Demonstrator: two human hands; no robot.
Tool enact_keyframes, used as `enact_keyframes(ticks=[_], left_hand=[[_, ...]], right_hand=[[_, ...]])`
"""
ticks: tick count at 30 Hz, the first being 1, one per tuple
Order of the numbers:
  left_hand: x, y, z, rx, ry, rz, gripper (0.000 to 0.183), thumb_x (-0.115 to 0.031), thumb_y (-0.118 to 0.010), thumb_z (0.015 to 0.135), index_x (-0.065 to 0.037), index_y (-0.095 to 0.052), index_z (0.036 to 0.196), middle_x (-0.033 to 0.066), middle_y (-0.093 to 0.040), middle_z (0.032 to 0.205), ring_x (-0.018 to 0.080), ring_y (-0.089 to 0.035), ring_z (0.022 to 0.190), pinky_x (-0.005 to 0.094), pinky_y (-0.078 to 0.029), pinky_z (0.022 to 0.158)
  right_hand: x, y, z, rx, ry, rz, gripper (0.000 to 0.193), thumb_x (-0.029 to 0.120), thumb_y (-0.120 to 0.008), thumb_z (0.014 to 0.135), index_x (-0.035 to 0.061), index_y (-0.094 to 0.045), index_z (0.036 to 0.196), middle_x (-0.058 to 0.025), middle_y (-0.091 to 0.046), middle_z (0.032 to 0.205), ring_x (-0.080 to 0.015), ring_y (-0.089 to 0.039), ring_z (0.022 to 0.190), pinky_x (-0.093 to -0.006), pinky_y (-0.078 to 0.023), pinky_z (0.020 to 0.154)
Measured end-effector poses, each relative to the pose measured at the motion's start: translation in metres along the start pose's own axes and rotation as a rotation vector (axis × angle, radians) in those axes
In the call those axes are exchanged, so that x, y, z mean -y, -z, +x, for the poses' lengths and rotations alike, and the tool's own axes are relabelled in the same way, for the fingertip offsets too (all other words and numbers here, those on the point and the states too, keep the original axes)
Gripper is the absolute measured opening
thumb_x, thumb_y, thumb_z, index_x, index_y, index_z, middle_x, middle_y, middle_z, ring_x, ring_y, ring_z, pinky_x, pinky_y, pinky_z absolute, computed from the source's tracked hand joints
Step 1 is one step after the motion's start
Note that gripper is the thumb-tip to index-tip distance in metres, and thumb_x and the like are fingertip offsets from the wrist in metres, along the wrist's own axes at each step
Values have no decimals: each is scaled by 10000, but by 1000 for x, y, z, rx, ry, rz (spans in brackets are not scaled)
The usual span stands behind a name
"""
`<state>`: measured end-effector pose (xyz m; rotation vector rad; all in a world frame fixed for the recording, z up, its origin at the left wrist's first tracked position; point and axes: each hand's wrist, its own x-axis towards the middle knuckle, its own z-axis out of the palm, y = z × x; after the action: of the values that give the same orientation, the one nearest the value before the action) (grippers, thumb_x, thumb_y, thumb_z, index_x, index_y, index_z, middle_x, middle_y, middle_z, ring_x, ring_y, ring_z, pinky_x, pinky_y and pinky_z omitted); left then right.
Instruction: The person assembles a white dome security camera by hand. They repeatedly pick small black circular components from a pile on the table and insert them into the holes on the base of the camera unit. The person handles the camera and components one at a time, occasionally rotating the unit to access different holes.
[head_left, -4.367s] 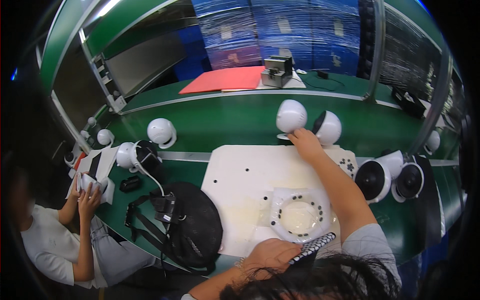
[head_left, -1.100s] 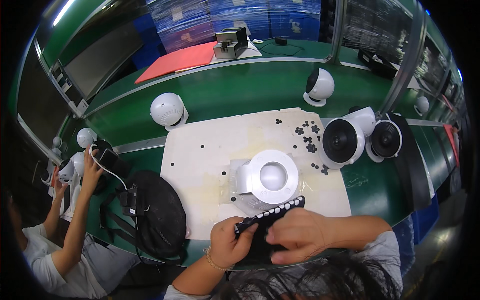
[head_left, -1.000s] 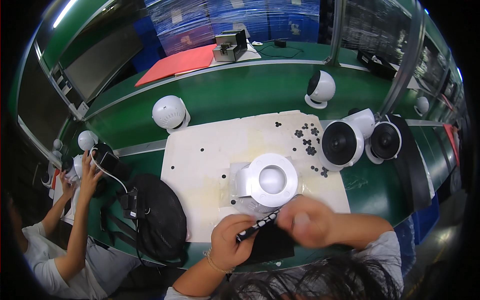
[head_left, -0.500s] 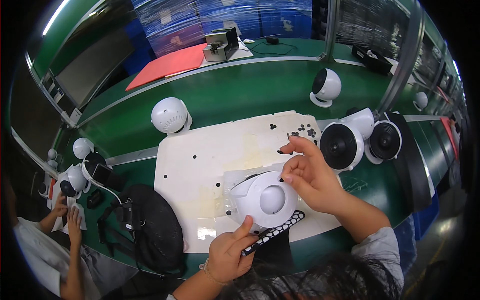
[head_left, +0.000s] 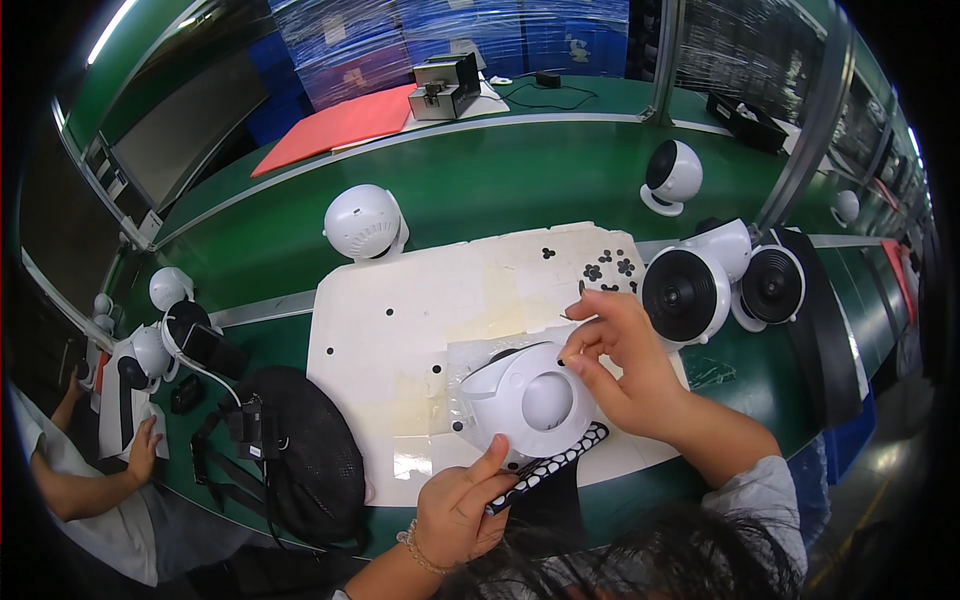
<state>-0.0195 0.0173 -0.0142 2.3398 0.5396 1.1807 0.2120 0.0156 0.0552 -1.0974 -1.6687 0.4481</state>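
- The left hand (head_left: 455, 515) comes in from the lower edge, fingers curled closed around one end of a black strip with white dots (head_left: 550, 468); one finger points up, its tip at the lower-left rim of the white housing.
- That white housing (head_left: 510, 390) lies on clear plastic (head_left: 470, 356) on a pale board (head_left: 370, 390), its flat ring tilted toward the wearer.
- The right hand (head_left: 635, 365) reaches in from the lower right, wrist bent, half open, with the upper fingers loosely curled above the ring.
- Its thumb and a finger meet near a small black dot (head_left: 562, 362) at the ring's upper edge; whether they pinch it or press it I cannot tell.
- Small black pads (head_left: 592, 271) lie grouped on the board's far right, near two white devices with round black faces (head_left: 682, 293).
- Pale labels (head_left: 334, 28) sit on the film-wrapped blue boxes (head_left: 450, 65) behind the green table (head_left: 500, 165); their print is too small to read.
- A white label (head_left: 257, 453) marks the black adapter (head_left: 250, 425) beside the black mesh bag (head_left: 315, 455); its print is likewise illegible.
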Motion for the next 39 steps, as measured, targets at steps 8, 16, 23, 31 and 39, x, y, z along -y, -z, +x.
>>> enact_keyframes(ticks=[8,16,23,31,39], left_hand=[[-12,7,12,-33,-32,99,316,-11,-606,570,-22,-575,885,188,-501,1225,214,-519,524,295,-432,505],[-10,9,14,20,-11,80,330,-14,-604,557,-31,-575,884,168,-513,1217,205,-510,518,292,-441,514],[-11,9,12,10,2,76,329,-8,-601,554,-38,-575,881,155,-519,1215,199,-507,514,289,-442,512],[-12,10,14,31,14,75,335,9,-596,548,-36,-573,879,154,-512,1224,199,-502,505,287,-437,502],[-11,9,15,24,1,99,324,13,-587,555,-32,-575,875,152,-516,1219,198,-503,500,291,-436,493]], right_hand=[[21,3,4,-1,272,-512,498,28,-598,758,43,-392,1211,-63,-604,975,-249,-570,875,-358,-407,779],[8,-18,19,170,98,-68,525,-7,-543,818,42,-235,1239,-50,-572,824,-192,-514,980,-351,-360,887],[9,-24,16,98,47,54,430,13,-539,812,-1,-322,1184,-61,-588,834,-218,-558,913,-334,-397,860],[6,-22,14,135,-12,103,490,-28,-523,819,44,-240,1212,-61,-566,850,-193,-520,965,-331,-376,870],[10,-24,9,52,260,-389,379,53,-612,746,53,-477,1100,-67,-602,895,-261,-530,1002,-395,-342,898]])
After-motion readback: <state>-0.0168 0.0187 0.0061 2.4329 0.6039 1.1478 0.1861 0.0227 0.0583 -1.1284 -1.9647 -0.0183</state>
